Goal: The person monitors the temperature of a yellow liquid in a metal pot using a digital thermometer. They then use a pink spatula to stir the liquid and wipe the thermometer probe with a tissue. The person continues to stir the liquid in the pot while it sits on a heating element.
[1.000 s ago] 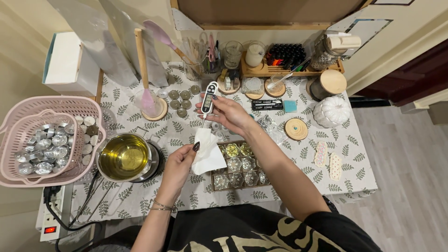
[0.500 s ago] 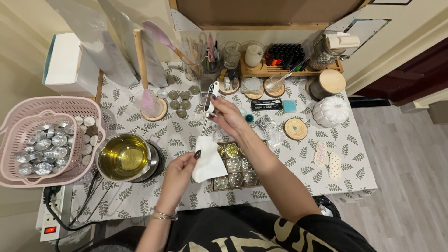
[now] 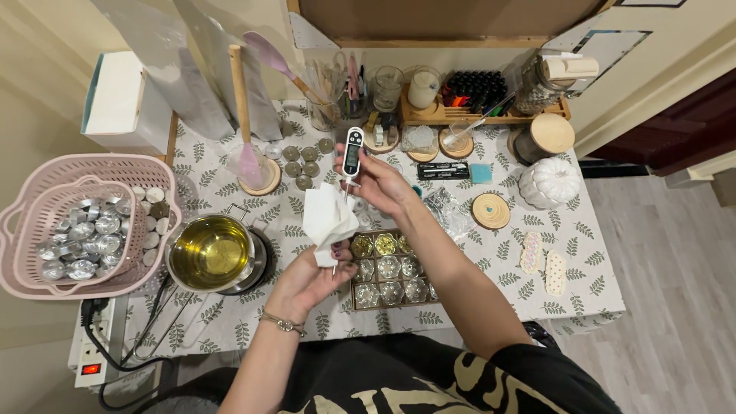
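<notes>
So, the table [image 3: 583,261] with its leaf-print cloth was covered in candle-making gear, and everything is placed here relative to the steel pot of yellow melted wax [image 3: 211,251]. Left of the pot, a pink basket [image 3: 46,184] full of little metal cups was parked. Right of the pot, a tray of flower-shaped moulds [image 3: 387,268] was laid out. Just above and right of the pot, a white paper towel [image 3: 328,218] was pinched in the left hand [image 3: 310,280], fingers closed around it. Further right and up from the pot, a digital probe thermometer [image 3: 353,153] was gripped in the right hand [image 3: 379,184], its thin probe run down into the towel.

What could go wrong, as a guess: the probe tip could be poked through the towel into the fingers, or wax could be dripped onto the cloth if the towel were held loosely.

Compared with half a second earlier, the towel had been lifted higher and bunched up around the probe, and the thermometer had been turned more upright.
</notes>
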